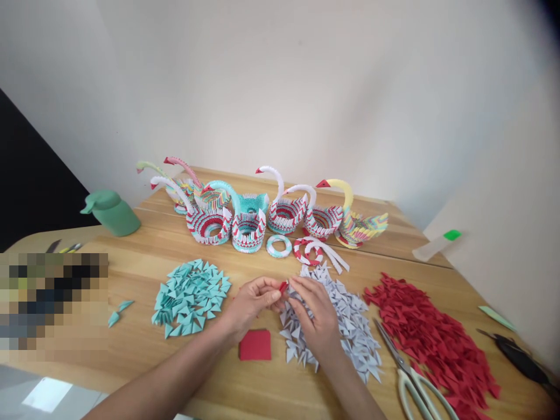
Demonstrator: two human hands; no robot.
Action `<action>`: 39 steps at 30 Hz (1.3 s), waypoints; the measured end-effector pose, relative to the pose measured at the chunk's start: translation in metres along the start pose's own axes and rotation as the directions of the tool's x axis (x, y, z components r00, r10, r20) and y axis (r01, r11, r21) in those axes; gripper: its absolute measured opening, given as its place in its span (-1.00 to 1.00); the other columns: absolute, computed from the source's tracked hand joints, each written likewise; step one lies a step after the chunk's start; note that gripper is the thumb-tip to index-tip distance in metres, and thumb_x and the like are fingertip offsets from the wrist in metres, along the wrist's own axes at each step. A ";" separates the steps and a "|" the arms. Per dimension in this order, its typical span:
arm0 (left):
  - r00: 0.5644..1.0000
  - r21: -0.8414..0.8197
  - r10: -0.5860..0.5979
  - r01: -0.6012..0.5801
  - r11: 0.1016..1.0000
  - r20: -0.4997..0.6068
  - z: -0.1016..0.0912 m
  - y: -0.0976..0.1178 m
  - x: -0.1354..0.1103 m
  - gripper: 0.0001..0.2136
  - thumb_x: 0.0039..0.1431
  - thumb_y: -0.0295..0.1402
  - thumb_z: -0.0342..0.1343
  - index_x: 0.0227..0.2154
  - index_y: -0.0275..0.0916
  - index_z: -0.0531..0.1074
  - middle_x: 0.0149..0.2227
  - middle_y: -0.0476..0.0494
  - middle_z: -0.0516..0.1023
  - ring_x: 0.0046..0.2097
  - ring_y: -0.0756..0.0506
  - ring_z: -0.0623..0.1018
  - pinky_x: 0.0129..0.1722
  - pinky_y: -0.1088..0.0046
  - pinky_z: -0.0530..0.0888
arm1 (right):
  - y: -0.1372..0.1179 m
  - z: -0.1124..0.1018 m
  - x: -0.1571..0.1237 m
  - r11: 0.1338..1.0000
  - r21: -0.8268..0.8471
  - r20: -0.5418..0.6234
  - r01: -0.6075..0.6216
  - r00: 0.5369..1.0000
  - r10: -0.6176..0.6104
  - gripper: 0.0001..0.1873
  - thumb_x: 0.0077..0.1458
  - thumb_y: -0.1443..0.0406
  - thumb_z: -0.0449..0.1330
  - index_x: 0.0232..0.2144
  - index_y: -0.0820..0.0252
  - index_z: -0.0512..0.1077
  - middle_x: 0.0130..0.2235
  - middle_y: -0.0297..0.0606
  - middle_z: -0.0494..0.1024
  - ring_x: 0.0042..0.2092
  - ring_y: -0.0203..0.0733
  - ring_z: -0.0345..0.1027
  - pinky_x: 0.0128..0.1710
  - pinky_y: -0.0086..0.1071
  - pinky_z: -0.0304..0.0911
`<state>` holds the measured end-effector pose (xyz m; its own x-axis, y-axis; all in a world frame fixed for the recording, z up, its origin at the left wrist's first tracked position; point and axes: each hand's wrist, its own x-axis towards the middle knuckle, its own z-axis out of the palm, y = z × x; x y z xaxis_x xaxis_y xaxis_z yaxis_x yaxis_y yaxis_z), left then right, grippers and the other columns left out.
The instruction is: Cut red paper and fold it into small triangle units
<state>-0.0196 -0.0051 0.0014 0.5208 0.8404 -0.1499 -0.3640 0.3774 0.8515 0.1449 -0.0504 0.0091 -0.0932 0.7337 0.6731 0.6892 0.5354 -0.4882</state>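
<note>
Between my two hands, over the middle of the table, is a small folded piece of red paper (283,286). My left hand (258,296) pinches it between thumb and fingers. From the other side my right hand (314,303) closes its fingertips on its edge. Just below my left hand lies a stack of red paper rectangles (255,345). White folded paper triangles (350,318) spread in a heap under and beside my right hand. A heap of turquoise triangles (191,296) sits to the left, and a larger heap of red triangles (431,338) to the right.
Several paper swans (209,224) stand along the back. Two paper rings, one turquoise and white (279,252), lie before them with white strips (333,255). Scissors (405,367) rest at the right front, a black-handled tool (520,356) beyond. A green jug (114,213) stands left; a green-capped bottle (437,245) right.
</note>
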 end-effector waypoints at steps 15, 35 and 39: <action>0.999 -0.014 -0.020 0.021 1.000 0.044 0.002 0.001 -0.002 -0.63 -0.09 -0.17 0.30 -0.27 -0.31 0.44 -0.33 -0.13 0.54 -0.34 -0.02 0.51 -0.25 0.42 0.42 | -0.004 -0.003 0.001 0.997 0.034 0.057 0.075 0.995 -0.077 -0.77 0.12 0.46 0.10 -0.26 0.07 0.47 -0.34 -0.24 0.54 -0.27 -0.15 0.37 -0.29 -0.23 0.32; 0.968 0.700 0.247 -0.200 0.685 0.035 0.003 0.011 -0.006 -0.79 0.13 -0.32 0.04 -0.54 -0.31 0.43 -0.56 0.01 0.42 -0.48 0.03 0.35 -0.46 0.57 0.25 | 0.000 -0.002 0.001 0.954 0.165 0.121 -0.251 0.965 0.233 -0.91 0.12 0.35 0.15 -0.40 0.13 0.45 -0.32 -0.26 0.53 -0.23 -0.17 0.40 -0.20 -0.29 0.29; 0.970 0.720 0.232 -0.207 0.663 0.065 0.005 0.015 -0.008 -0.76 0.13 -0.30 0.04 -0.54 -0.33 0.45 -0.55 -0.03 0.46 -0.47 0.00 0.39 -0.45 0.55 0.27 | -0.002 0.000 0.000 0.819 0.289 0.216 -0.496 0.867 0.449 -0.87 0.12 0.26 0.14 -0.44 0.17 0.41 -0.40 -0.30 0.51 -0.35 -0.23 0.39 -0.31 -0.39 0.28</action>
<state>-0.0253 -0.0082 0.0181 0.4707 0.8782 0.0849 0.2071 -0.2036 0.9569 0.1439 -0.0519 0.0101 0.0734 0.9670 0.2439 0.4031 0.1949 -0.8942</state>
